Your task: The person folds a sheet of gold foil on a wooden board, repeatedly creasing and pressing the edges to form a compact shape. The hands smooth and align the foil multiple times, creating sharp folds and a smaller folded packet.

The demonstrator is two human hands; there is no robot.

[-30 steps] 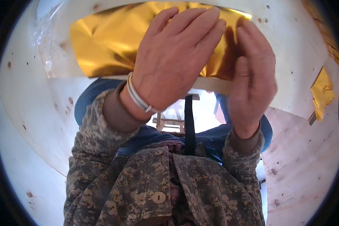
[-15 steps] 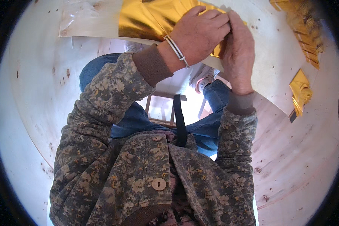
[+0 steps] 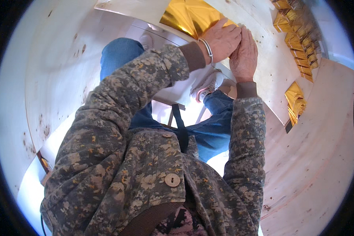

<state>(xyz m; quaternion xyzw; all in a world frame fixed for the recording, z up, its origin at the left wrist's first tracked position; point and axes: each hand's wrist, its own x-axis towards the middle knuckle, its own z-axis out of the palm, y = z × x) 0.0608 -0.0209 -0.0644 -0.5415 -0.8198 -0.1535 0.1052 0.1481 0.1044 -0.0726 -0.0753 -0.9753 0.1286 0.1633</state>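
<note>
1. Pale worktop, speckled with dark spots, near edge curving in the lens.
2. Row of folded gold bundles, packed close together along the worktop's right edge.
3. Shiny gold sheet, creased, lying at the worktop's near edge, right end partly covered by both hands, far part cut off by the top of the view.
4. Left hand, back upward, fingers bent and close together over the sheet's right end, fingertips meeting the other hand. Pinching or only pressing: cannot tell.
5. Right hand, fingers nearly straight and pressed together, at the sheet's right end. Any hold on it: hidden, cannot tell.
6. Single folded gold piece, near the worktop's near right corner, well apart from both hands.
7. Thin pale band around the left wrist.
</note>
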